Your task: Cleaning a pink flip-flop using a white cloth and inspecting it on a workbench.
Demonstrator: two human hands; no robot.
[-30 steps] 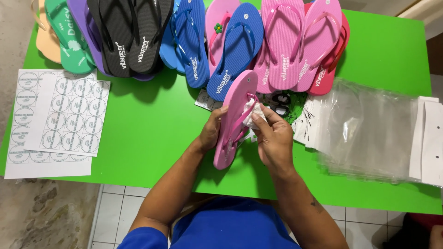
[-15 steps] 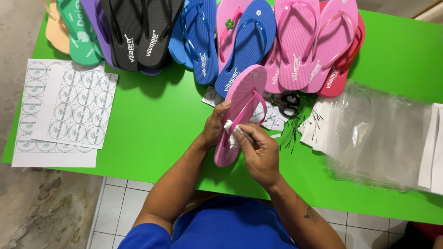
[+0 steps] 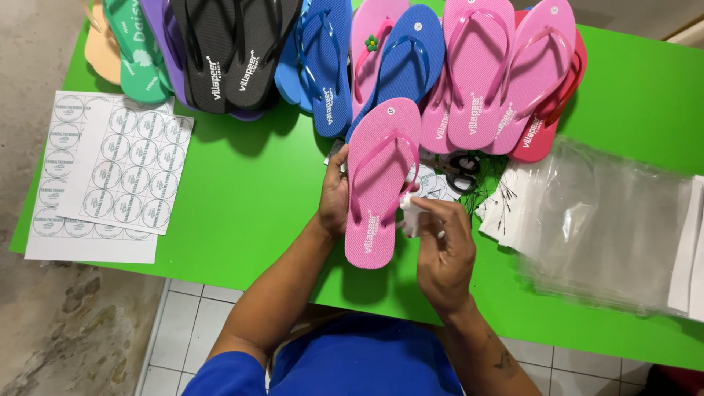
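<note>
My left hand (image 3: 335, 198) grips the left edge of a pink flip-flop (image 3: 379, 183), held face up above the green table (image 3: 249, 198). My right hand (image 3: 444, 253) is at the flip-flop's right edge and pinches a small white piece (image 3: 412, 215) against the strap side. The flip-flop's toe end points away from me, and its heel is toward my body.
A row of flip-flops lies along the far edge: black (image 3: 231, 51), blue (image 3: 326, 59), pink (image 3: 480, 73), green (image 3: 132, 51) and others. Round-sticker sheets (image 3: 117, 172) lie at left. Scissors (image 3: 462, 169) and thin black pins sit behind my right hand. Clear plastic bags (image 3: 601, 227) are stacked at right.
The pink flip-flop has turned from tilted to nearly flat and face up. My right hand has moved from its middle to its right edge, still holding the white piece.
</note>
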